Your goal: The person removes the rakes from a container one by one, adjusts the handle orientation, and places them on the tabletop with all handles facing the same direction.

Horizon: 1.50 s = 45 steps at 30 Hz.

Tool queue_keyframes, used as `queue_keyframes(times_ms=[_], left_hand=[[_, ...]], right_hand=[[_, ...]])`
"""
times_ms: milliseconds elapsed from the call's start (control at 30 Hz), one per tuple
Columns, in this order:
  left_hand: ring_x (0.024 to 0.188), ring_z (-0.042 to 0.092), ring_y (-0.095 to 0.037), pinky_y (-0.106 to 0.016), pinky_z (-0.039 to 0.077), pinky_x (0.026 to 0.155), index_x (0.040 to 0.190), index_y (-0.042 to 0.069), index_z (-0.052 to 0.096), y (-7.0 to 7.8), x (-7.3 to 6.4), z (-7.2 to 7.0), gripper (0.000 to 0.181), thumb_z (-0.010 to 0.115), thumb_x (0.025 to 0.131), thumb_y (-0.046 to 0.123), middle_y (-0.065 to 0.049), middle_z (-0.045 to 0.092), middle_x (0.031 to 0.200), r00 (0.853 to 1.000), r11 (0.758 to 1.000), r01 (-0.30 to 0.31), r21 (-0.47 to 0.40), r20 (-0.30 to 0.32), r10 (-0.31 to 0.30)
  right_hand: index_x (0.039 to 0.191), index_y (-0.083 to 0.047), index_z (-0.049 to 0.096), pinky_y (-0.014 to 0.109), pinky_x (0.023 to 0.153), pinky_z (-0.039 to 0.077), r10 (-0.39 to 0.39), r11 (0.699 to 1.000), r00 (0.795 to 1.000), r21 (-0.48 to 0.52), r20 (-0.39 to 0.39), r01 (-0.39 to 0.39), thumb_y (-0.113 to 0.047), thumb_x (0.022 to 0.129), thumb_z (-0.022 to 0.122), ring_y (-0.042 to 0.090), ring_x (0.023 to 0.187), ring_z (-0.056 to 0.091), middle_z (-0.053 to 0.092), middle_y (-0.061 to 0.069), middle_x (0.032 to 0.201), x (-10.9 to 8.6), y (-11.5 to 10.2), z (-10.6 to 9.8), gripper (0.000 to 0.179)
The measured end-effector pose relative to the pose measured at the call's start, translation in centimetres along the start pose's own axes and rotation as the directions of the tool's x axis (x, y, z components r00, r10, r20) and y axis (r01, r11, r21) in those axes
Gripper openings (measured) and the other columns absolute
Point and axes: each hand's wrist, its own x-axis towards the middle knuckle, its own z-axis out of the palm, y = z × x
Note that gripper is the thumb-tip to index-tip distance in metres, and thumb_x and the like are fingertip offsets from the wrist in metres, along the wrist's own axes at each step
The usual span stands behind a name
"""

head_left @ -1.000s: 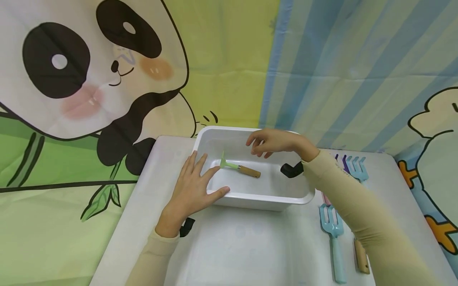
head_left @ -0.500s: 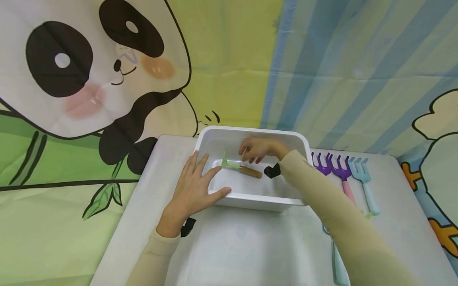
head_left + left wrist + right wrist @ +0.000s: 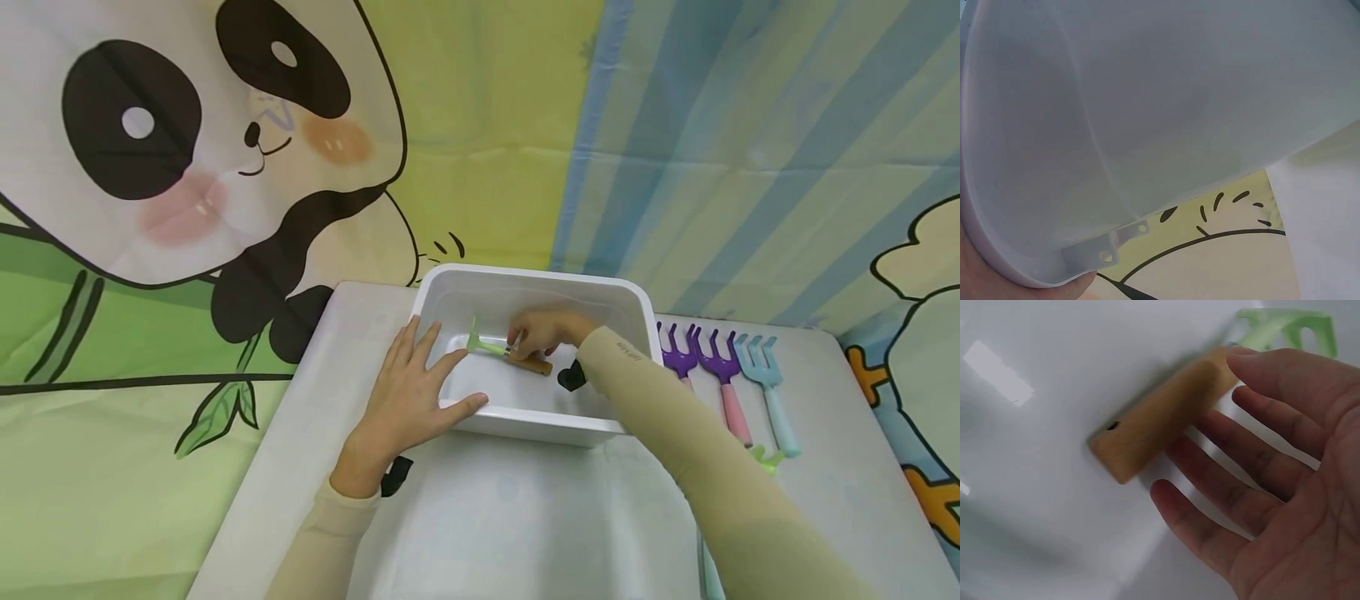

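Observation:
A small hand rake with a green head (image 3: 486,344) and a wooden handle (image 3: 1160,419) lies in a white plastic bin (image 3: 540,421). My right hand (image 3: 542,330) reaches into the bin and holds the handle near the green head. In the right wrist view its thumb (image 3: 1254,362) lies at the head end of the handle, and the other fingers are along the handle's lower side. My left hand (image 3: 408,400) rests on the bin's left front corner with spread fingers. The left wrist view shows mostly the bin's outer wall (image 3: 1179,100).
To the right of the bin lie two purple hand forks (image 3: 720,367) with pink handles and a light-blue hand fork (image 3: 763,375). A green tool head (image 3: 767,458) shows beside my right sleeve, which hides part of the table (image 3: 525,517). Printed cloth (image 3: 495,125) hangs behind.
My right hand has come down into the bin and moved left onto the rake's handle, its fingers closing there. The left hand keeps its place on the rim.

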Motion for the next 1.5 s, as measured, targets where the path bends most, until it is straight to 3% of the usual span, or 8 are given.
queue_keyframes(times_ms=[167, 367, 567, 900, 1367, 1500], left_hand=[[0.149, 0.011, -0.044, -0.055, 0.011, 0.119, 0.132, 0.017, 0.066, 0.1, 0.0, 0.0, 0.083, 0.04, 0.087, 0.082, -0.023, 0.038, 0.154, 1.0, 1.0, 0.005, -0.001, 0.005, -0.005], [0.149, 0.011, -0.043, -0.054, 0.01, 0.119, 0.132, 0.017, 0.066, 0.2, 0.0, -0.1, 0.083, 0.04, 0.088, 0.081, -0.023, 0.038, 0.154, 1.0, 1.0, 0.005, -0.002, 0.007, -0.005], [0.148, 0.013, -0.045, -0.054, 0.011, 0.119, 0.131, 0.016, 0.067, 0.2, -0.1, -0.2, 0.082, 0.04, 0.088, 0.081, -0.024, 0.039, 0.153, 1.0, 1.0, -0.006, 0.004, -0.01, 0.006], [0.149, 0.012, -0.044, -0.054, 0.01, 0.119, 0.131, 0.016, 0.067, 0.3, -0.1, -0.3, 0.082, 0.04, 0.088, 0.081, -0.023, 0.039, 0.153, 1.0, 1.0, -0.003, 0.011, -0.002, 0.003], [0.149, 0.01, -0.044, -0.054, 0.008, 0.119, 0.133, 0.017, 0.066, 0.2, -0.1, -0.1, 0.082, 0.041, 0.088, 0.081, -0.023, 0.037, 0.154, 1.0, 1.0, 0.003, 0.0, 0.018, -0.003], [0.149, 0.01, -0.044, -0.055, 0.01, 0.119, 0.133, 0.017, 0.066, 0.0, 0.0, -0.1, 0.082, 0.041, 0.088, 0.08, -0.023, 0.037, 0.154, 1.0, 1.0, 0.008, -0.005, 0.016, -0.008]], right_hand=[[0.126, 0.001, 0.061, 0.033, 0.068, 0.051, -0.042, 0.996, 0.999, -0.077, -0.007, 0.041, -0.011, 0.094, 0.063, 0.016, 0.07, 0.053, 0.061, 0.007, 0.094, 0.5, 0.1, 0.9, 0.035], [0.123, 0.004, 0.062, 0.028, 0.079, 0.049, -0.097, 0.979, 0.994, -0.184, -0.042, 0.087, -0.004, 0.092, 0.063, 0.016, 0.084, 0.058, 0.063, 0.01, 0.102, 0.8, -0.1, 1.4, 0.033], [0.125, 0.001, 0.062, 0.035, 0.075, 0.055, -0.005, 0.995, 0.999, -0.104, -0.035, 0.001, -0.006, 0.092, 0.068, 0.018, 0.082, 0.057, 0.059, 0.01, 0.107, 0.7, -0.3, 1.7, 0.035], [0.11, -0.003, 0.059, 0.039, 0.073, 0.058, 0.105, 0.994, 0.994, -0.014, 0.019, -0.105, -0.007, 0.089, 0.074, 0.02, 0.08, 0.06, 0.059, 0.009, 0.097, 0.1, -0.6, 2.3, 0.026], [0.107, -0.004, 0.056, 0.037, 0.068, 0.057, 0.112, 0.994, 0.99, -0.001, 0.087, -0.112, -0.005, 0.085, 0.079, 0.017, 0.056, 0.054, 0.069, 0.017, 0.087, -0.9, -1.2, 1.9, 0.033], [0.107, -0.003, 0.055, 0.038, 0.069, 0.057, 0.1, 0.995, 0.991, 0.004, 0.084, -0.1, -0.002, 0.086, 0.076, 0.022, 0.065, 0.063, 0.066, 0.016, 0.091, -1.7, -2.1, 1.2, 0.029]])
